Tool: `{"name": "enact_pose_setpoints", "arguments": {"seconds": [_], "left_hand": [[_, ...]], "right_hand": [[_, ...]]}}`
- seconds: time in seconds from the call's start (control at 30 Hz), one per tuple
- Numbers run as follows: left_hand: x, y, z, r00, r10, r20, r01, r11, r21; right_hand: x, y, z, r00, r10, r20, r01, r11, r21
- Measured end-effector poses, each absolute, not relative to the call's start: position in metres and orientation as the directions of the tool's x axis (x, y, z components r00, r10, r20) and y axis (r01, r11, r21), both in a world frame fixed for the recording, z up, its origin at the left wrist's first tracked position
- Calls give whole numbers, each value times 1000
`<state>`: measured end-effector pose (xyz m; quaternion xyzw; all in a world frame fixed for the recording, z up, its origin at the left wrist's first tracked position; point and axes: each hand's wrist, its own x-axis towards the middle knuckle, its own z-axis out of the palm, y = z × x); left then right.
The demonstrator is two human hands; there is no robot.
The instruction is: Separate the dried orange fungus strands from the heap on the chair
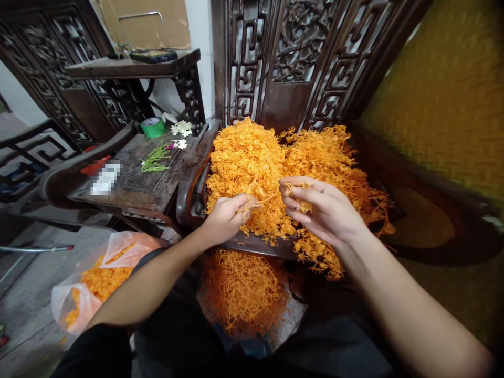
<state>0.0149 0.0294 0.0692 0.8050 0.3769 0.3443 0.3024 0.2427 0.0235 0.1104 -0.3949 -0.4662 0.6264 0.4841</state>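
My left hand (227,219) is closed in a pinch on a thin orange plastic stem (258,198) with several branching tips. A short way to the right, my right hand (325,207) has its fingers curled round a small bunch of orange plastic flower pieces (302,197). Both hands hover in front of a large heap of orange plastic flower sprays (246,152) piled on a dark wooden chair. A second pile of looser sprays (321,152) lies against it on the right. Below, between my knees, a container holds a mass of bare orange stems (244,291).
A clear plastic bag (129,247) with orange pieces lies on the floor at left. The wooden seat beside me bears green tape (153,127), green stems (156,157) and white flowers (181,128). A phone (153,55) rests on a small table. Carved chair backs (287,105) stand behind.
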Motion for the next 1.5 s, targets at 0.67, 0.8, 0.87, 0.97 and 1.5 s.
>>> {"name": "enact_pose_setpoints", "arguments": {"seconds": [0.67,0.8,0.87,0.97,1.5], "left_hand": [[15,17,69,715,582,387,401,-796,455],[16,13,76,711,620,332,304,-697,649],[15,8,82,676,678,289,246,-577,779],[10,-5,93,749,616,244,88,-457,885],[-36,-64,27,853,503,-138,521,-814,258]], "right_hand": [[235,22,95,-526,848,62,163,172,-972],[240,33,85,-409,792,453,557,610,-563],[250,45,76,-438,724,533,709,643,-290],[277,69,64,-363,733,576,848,516,-121],[126,167,25,-627,616,477,723,689,60]]}}
